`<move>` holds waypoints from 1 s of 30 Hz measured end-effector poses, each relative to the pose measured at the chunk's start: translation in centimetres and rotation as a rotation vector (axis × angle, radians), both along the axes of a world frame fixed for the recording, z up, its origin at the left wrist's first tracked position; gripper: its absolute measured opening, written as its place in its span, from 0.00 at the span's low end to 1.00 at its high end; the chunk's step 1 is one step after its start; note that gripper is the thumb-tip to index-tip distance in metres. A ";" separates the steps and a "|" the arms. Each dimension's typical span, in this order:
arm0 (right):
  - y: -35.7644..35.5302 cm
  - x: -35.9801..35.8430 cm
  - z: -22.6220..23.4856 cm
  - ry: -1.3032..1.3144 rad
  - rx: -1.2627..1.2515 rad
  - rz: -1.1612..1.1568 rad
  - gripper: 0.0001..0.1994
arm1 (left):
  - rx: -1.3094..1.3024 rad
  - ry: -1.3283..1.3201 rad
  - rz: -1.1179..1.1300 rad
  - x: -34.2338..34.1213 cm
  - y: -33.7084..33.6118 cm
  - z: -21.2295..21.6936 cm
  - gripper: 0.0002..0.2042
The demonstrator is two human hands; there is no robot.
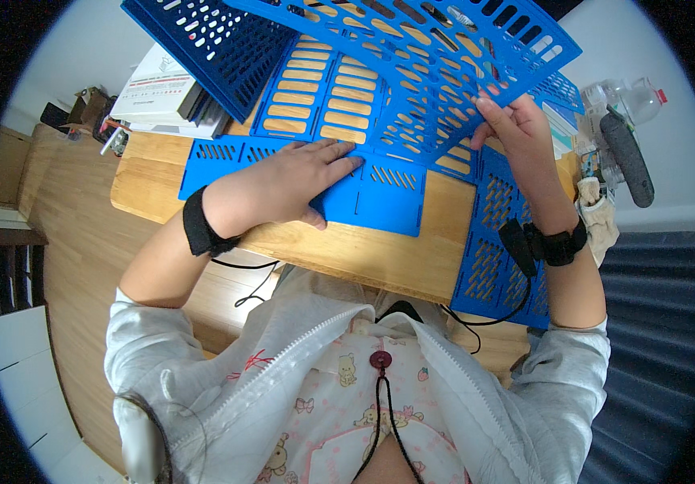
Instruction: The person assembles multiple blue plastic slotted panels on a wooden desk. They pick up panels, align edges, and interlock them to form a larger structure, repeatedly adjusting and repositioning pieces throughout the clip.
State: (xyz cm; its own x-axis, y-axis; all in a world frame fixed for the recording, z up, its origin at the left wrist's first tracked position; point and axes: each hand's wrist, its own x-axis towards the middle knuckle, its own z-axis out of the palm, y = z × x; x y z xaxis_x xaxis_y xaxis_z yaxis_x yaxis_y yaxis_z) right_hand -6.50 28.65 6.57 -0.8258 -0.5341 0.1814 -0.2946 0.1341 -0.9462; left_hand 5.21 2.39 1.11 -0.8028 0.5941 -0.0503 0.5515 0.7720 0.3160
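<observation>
a perforated blue plastic panel is held raised above a flat, slotted blue plastic panel on a pale wooden tabletop.
the flat panel is partly covered by the left hand, fingers loosely spread and nothing gripped, seemingly to steady it. the raised panel's edge is pinched between thumb and fingers of the right hand, apparently to hold it tilted. its top is cut off by the frame, some right fingers are partly hidden, and any join between the panels cannot be made out.
</observation>
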 end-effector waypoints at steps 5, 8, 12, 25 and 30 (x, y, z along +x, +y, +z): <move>-0.1 0.0 0.1 0.049 0.032 0.022 0.11 | 0.004 -0.001 0.000 0.0 0.0 0.0 0.44; -0.1 -0.1 0.1 0.026 0.073 0.001 0.11 | 0.003 0.000 0.002 -0.1 0.1 0.0 0.44; -0.3 0.0 0.2 0.013 0.014 0.040 0.11 | 0.014 -0.002 0.009 0.1 0.1 0.0 0.44; 0.2 2.1 0.4 -0.223 -0.340 -0.102 0.11 | 0.204 -0.017 0.182 0.4 0.3 2.9 0.35; 0.1 3.9 0.7 -0.398 -0.560 0.059 0.11 | 0.658 -0.081 0.390 0.4 0.8 3.9 0.21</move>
State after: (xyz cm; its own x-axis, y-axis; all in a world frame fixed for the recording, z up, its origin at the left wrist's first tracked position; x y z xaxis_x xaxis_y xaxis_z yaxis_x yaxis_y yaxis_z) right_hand -2.57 28.79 7.29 -0.8594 -0.4941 0.1319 0.0976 -0.4117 -0.9061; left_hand 5.65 3.23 4.98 -0.9693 0.1962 0.1480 0.2333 0.5452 0.8052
